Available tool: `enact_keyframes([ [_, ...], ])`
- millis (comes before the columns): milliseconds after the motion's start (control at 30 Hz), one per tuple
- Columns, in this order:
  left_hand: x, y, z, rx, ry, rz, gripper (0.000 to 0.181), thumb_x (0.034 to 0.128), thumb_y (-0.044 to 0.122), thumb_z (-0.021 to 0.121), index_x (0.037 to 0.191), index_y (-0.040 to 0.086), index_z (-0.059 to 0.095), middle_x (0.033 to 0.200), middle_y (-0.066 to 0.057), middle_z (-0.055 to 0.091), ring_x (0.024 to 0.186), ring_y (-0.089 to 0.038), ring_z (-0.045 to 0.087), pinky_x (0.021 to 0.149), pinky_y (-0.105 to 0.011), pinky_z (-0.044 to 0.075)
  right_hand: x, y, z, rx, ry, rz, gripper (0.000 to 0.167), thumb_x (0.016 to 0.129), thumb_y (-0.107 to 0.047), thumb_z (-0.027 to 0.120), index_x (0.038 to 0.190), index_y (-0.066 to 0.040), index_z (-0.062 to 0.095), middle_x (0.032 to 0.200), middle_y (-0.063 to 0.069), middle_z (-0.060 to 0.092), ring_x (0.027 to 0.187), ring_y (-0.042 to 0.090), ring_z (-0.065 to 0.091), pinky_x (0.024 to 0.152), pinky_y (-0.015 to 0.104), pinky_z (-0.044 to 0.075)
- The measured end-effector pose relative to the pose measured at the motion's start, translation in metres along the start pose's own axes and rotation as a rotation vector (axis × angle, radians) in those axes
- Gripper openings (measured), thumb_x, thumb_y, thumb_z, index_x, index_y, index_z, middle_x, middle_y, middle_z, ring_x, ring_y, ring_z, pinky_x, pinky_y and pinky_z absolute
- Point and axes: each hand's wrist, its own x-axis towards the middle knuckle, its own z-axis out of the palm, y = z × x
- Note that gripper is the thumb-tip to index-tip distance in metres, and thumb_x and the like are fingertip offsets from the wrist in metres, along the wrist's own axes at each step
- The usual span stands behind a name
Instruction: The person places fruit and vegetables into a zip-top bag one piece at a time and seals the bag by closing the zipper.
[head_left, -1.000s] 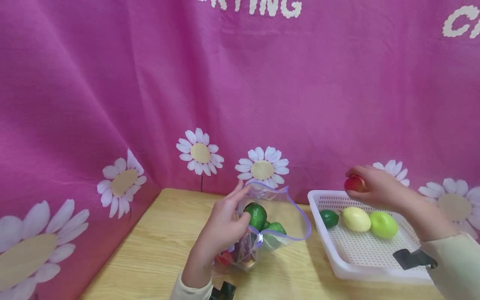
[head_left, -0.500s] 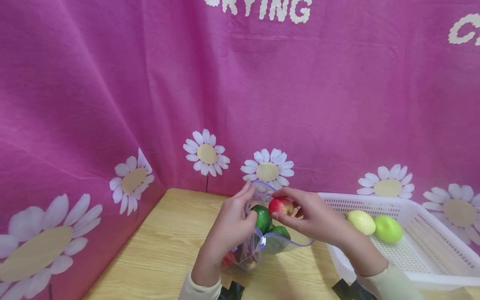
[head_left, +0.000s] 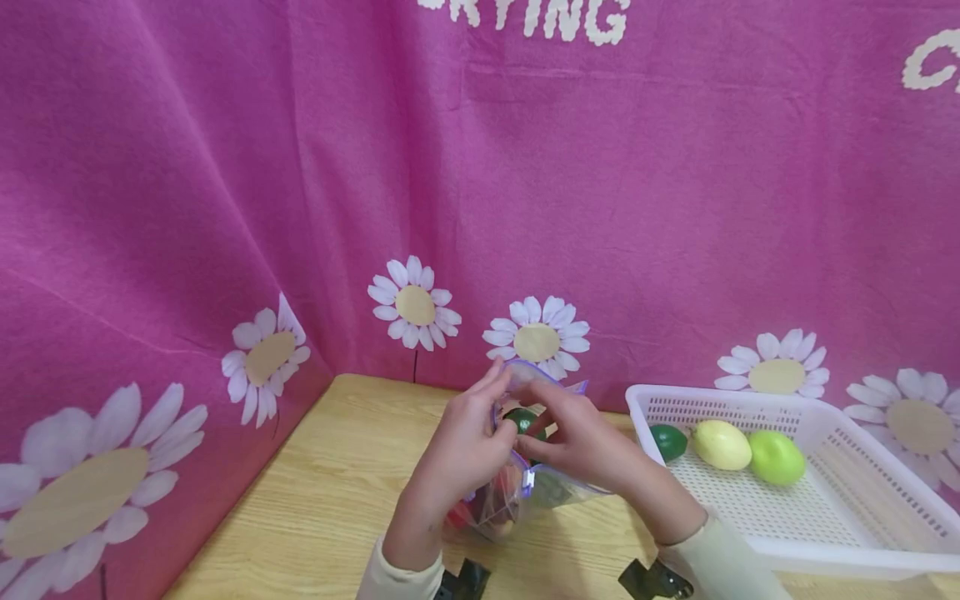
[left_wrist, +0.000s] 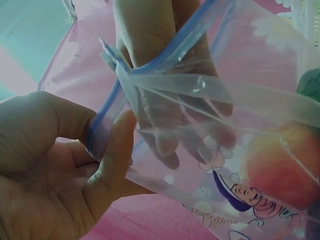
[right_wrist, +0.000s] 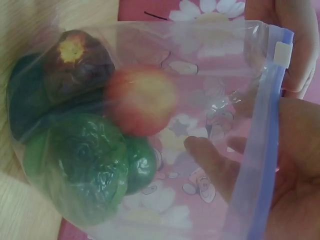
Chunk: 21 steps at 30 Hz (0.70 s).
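Note:
A clear zip bag (head_left: 558, 487) with a blue-purple zip edge and white slider (right_wrist: 282, 54) stands on the table with its mouth spread. At the bag's left edge, my left hand (head_left: 465, 442) pinches the rim between thumb and fingers. My right hand (head_left: 588, 437) reaches into the mouth, its fingers spread and holding nothing, as seen through the plastic in both wrist views. Below its fingertips a red-yellow apple (right_wrist: 142, 100) lies in the bag. Beside it are a crinkled green vegetable (right_wrist: 75, 165), a smooth green fruit (right_wrist: 140, 162) and a dark purple round fruit (right_wrist: 80, 65).
A white perforated basket (head_left: 795, 517) stands to the right, holding a dark green fruit (head_left: 667, 442), a pale yellow lemon (head_left: 722, 444) and a light green fruit (head_left: 777, 457). A pink curtain (head_left: 637, 208) with daisies hangs behind the wooden table (head_left: 300, 500).
My right hand has moved left from above the basket to the bag with the red apple and let it go inside. The left hand has kept its hold on the rim.

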Motion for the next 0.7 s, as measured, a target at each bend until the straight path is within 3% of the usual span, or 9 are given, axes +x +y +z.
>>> enact_keyframes([
  [100, 0.0012, 0.0001, -0.0008, 0.006, 0.003, 0.007, 0.065, 0.0922, -0.001, 0.056, 0.155, 0.006, 0.040, 0.166, 0.000, 0.026, 0.045, -0.008, 0.031, 0.045, -0.017, 0.035, -0.0013, -0.0009, 0.0000, -0.053, 0.021, -0.016, 0.020, 0.090, -0.005, 0.073, 0.107, -0.004, 0.064, 0.100, 0.007, 0.067, 0.080, 0.014, 0.068, 0.066, 0.022, 0.056],
  [167, 0.0019, 0.0006, -0.0013, 0.005, 0.000, 0.008, 0.065, 0.0925, -0.001, 0.056, 0.155, 0.007, 0.040, 0.166, 0.000, 0.025, 0.046, -0.008, 0.031, 0.044, -0.017, 0.035, -0.0014, -0.0010, -0.0022, -0.098, -0.008, -0.013, 0.007, 0.092, -0.007, 0.071, 0.094, -0.007, 0.065, 0.083, -0.001, 0.063, 0.070, 0.007, 0.061, 0.061, 0.021, 0.052],
  [300, 0.0029, 0.0015, -0.0015, 0.005, -0.005, 0.004, 0.065, 0.0925, -0.002, 0.055, 0.156, 0.008, 0.039, 0.167, 0.002, 0.024, 0.046, -0.008, 0.031, 0.044, -0.017, 0.034, -0.0008, 0.0000, -0.0061, -0.165, -0.152, -0.003, 0.025, 0.099, -0.015, 0.062, 0.074, -0.014, 0.062, 0.064, -0.014, 0.047, 0.058, -0.001, 0.042, 0.054, 0.022, 0.041],
  [433, 0.0025, 0.0018, -0.0005, -0.010, -0.018, 0.004, 0.065, 0.0927, -0.001, 0.054, 0.156, 0.006, 0.039, 0.167, 0.001, 0.023, 0.045, -0.009, 0.033, 0.044, -0.018, 0.037, -0.0029, 0.0037, -0.0049, -0.158, -0.228, -0.036, 0.027, 0.103, -0.019, 0.054, 0.079, -0.015, 0.065, 0.066, -0.016, 0.045, 0.060, -0.002, 0.041, 0.058, 0.021, 0.042],
  [700, 0.0023, 0.0027, -0.0002, 0.019, -0.005, 0.022, 0.065, 0.0927, 0.001, 0.056, 0.155, 0.006, 0.040, 0.167, -0.001, 0.025, 0.044, -0.008, 0.032, 0.043, -0.019, 0.037, -0.0062, 0.0079, -0.0026, -0.103, -0.198, -0.082, 0.017, 0.104, -0.015, 0.054, 0.093, -0.015, 0.067, 0.075, -0.013, 0.051, 0.072, 0.002, 0.048, 0.067, 0.023, 0.047],
])
